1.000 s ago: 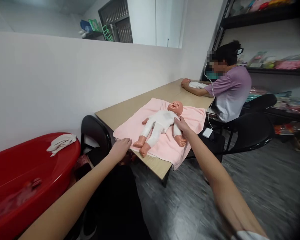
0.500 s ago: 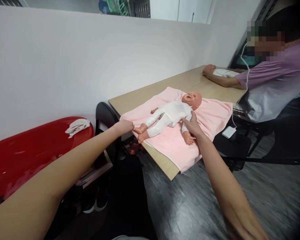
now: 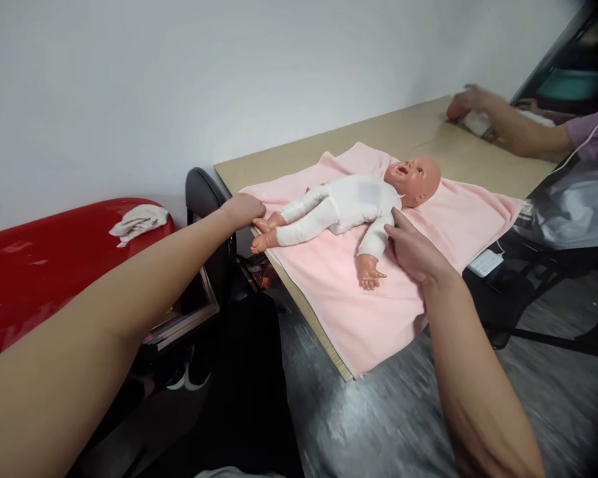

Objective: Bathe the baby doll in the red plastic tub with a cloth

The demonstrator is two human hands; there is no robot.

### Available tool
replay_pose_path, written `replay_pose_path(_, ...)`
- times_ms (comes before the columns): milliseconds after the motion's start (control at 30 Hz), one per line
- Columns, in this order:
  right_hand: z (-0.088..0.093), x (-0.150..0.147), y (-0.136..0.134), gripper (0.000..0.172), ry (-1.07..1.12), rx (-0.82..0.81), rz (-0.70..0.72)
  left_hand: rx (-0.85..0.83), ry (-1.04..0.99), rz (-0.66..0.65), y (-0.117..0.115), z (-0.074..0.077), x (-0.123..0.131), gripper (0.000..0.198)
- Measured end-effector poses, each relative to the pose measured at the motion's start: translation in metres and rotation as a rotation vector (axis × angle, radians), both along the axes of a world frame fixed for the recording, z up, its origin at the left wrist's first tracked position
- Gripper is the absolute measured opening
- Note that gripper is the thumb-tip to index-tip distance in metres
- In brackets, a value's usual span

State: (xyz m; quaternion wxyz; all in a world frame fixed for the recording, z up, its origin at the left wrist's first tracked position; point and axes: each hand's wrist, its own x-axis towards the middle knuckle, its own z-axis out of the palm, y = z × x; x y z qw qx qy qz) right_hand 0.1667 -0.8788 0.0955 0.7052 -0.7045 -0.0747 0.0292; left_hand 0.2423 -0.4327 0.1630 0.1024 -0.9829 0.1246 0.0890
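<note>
A baby doll in a white bodysuit lies on its back on a pink towel spread over the near end of a wooden table. My left hand rests at the towel's left edge, fingers curled beside the doll's feet, touching or gripping them. My right hand lies on the towel by the doll's near arm and shoulder, fingertips touching its white sleeve, nothing held.
A red tub with a crumpled cloth on its rim stands at the left. A black chair sits between the tub and the table. Another person in a purple shirt works at the table's far end.
The view has come closer and tilted down. My left hand moved from the towel's corner up to the doll's feet. My right hand stays at the doll's near arm.
</note>
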Motion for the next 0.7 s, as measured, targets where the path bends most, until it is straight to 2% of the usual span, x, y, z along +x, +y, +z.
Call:
replay_pose_path(67,-0.006,0.008,-0.006,0.081,0.0,0.029,-0.024,0.082,0.045,0.052,-0.009,0.004,-0.006,0.047)
replay_pose_path(167,-0.015,0.017,-0.012,0.058,-0.073,0.081,-0.044,-0.002,-0.013,0.101,-0.01,0.004,-0.012,0.063)
replay_pose_path(233,-0.019,0.021,-0.013,0.045,-0.093,0.163,-0.084,-0.065,-0.067,0.106,-0.002,-0.002,-0.016,0.054)
replay_pose_path(333,-0.021,0.024,-0.011,0.04,-0.066,0.271,-0.202,-0.174,-0.177,0.035,0.019,-0.014,-0.032,0.024)
replay_pose_path(400,-0.017,0.023,-0.008,0.039,-0.05,0.266,-0.27,-0.31,-0.3,-0.023,0.033,-0.019,-0.057,0.032)
replay_pose_path(467,-0.009,0.018,-0.002,0.036,-0.037,0.26,-0.318,-0.456,-0.418,-0.059,0.047,-0.022,-0.099,0.043)
replay_pose_path(533,0.0,0.01,0.004,0.031,-0.02,0.297,-0.346,-0.573,-0.488,-0.103,0.063,-0.026,-0.16,0.044)
replay_pose_path(633,0.013,-0.002,0.015,0.028,0.021,0.339,-0.405,-0.687,-0.577,-0.126,0.095,-0.045,-0.274,0.035)
replay_pose_path(700,0.02,-0.009,0.022,0.032,0.048,0.309,-0.446,-0.726,-0.653,0.0,0.126,-0.07,-0.355,0.034)
